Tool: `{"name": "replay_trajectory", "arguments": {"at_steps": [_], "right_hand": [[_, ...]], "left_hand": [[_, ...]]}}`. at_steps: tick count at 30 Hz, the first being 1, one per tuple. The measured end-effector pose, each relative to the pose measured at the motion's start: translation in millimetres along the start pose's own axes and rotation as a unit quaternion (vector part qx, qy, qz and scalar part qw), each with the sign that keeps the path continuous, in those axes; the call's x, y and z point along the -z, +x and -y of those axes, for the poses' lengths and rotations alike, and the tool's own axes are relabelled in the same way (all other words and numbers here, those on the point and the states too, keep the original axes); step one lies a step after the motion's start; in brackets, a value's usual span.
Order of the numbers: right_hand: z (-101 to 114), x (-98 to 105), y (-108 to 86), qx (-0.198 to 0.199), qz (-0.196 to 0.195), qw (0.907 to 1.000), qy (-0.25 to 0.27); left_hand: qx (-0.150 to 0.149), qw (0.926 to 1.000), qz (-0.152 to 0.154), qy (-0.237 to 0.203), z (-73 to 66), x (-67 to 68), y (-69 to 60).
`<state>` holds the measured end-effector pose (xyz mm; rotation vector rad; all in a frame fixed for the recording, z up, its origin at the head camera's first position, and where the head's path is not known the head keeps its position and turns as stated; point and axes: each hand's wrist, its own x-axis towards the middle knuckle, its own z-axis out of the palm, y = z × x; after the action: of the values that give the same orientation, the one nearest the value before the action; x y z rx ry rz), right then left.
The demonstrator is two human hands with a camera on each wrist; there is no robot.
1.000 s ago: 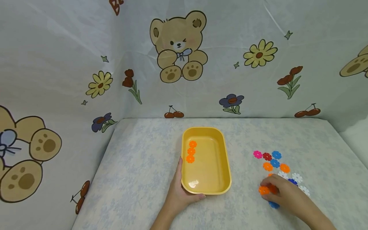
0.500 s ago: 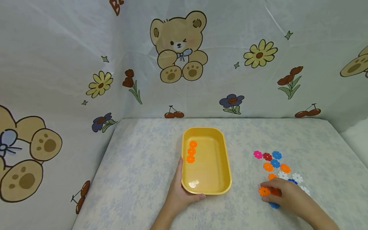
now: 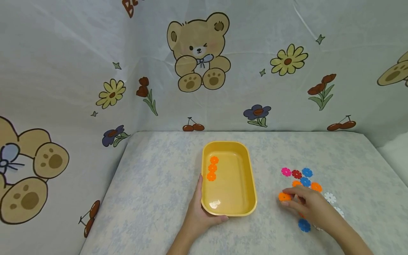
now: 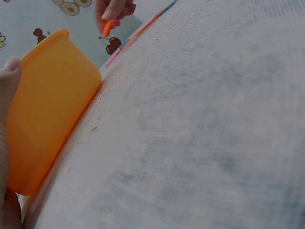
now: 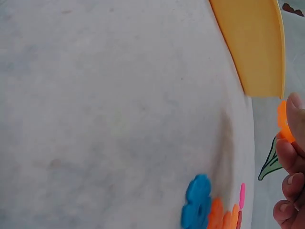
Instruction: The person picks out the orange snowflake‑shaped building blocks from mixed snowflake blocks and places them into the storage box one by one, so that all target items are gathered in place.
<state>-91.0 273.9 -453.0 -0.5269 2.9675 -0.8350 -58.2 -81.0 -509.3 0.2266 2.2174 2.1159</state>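
Observation:
My left hand (image 3: 202, 211) holds the yellow plastic tray (image 3: 251, 177) at its near left corner, fingers along the left side and thumb along the front. Inside the tray, three orange flower-shaped discs (image 3: 212, 168) form a column by the left wall. Between thumb and fingertips, my right hand (image 3: 313, 205) pinches another orange flower-shaped disc (image 3: 284, 197). The right wrist view shows that pinched disc (image 5: 283, 119) raised off the table. Beneath and around the right hand lie loose discs, among them a blue disc (image 3: 304, 225) and a white disc (image 3: 330, 197); the hand covers some.
Behind the right hand lie a pink disc (image 3: 286, 171), a dark red disc (image 3: 296, 174) and several blue and orange ones. A pale mottled cloth covers the table (image 3: 153, 177). A curtain (image 3: 242, 88) printed with bears and flowers stands along the back and left.
My right hand has lifted the pinched orange disc and moved it up and left, off the pile. The near blue disc now shows more fully. The left hand and tray stay put.

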Motion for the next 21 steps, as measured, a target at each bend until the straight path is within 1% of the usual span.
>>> {"name": "replay_trajectory", "arguments": {"at_steps": [3, 4, 8, 10, 12, 16, 21], "right_hand": [[9.3, -0.3, 14.5, 0.017, -0.028, 0.9994, 0.006], [12.3, -1.0, 19.5, 0.03, -0.04, 0.9987, 0.009], [29.1, -5.5, 41.4, 0.052, -0.061, 0.9966, 0.02], [40.2, -8.4, 51.6, 0.061, -0.058, 0.9959, 0.031], [52.8, -12.0, 61.1, 0.062, -0.052, 0.9962, 0.032], [76.0, -22.8, 77.3, 0.076, -0.052, 0.9953, 0.028], [97.2, -38.1, 91.4, 0.089, -0.042, 0.9939, 0.051]], "left_hand": [[0.0, 1.0, 0.001, -0.005, 0.2, 0.1, 0.0], [-0.002, 1.0, 0.002, -0.007, 0.4, 0.1, 0.2], [-0.002, 1.0, 0.001, -0.004, -0.3, 0.1, 0.4], [-0.002, 1.0, -0.001, 0.002, -0.2, 0.1, 0.5], [-0.004, 1.0, -0.001, 0.005, -0.2, 0.3, 0.6], [-0.008, 1.0, 0.003, 0.004, 0.7, 0.9, 0.9], [0.005, 1.0, 0.003, 0.008, -0.1, 1.2, 0.1]]}}
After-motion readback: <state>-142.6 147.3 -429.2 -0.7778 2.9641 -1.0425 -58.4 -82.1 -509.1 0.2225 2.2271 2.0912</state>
